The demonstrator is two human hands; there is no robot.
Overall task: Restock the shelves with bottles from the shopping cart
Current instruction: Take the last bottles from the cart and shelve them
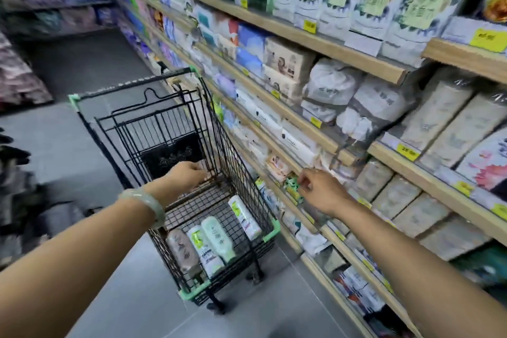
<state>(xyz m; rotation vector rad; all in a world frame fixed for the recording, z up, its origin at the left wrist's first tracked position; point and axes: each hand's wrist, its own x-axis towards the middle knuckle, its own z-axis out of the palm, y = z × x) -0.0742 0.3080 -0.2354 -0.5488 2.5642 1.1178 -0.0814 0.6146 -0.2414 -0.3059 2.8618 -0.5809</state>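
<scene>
Four bottles (218,239) lie on their sides in the black wire shopping cart (236,162), just beside the shelves (301,35); bottle labels blurred, unreadable; yellow price tags (407,151) likewise illegible; left hand (186,175) curled at the cart's inner wire panel; right hand (318,189) curled at a shelf edge; grip of either cannot be determined.

The cart (271,230) is open above the bottles (218,239); wire walls (241,173) bar its sides, shelves (301,33) flank it.
</scene>
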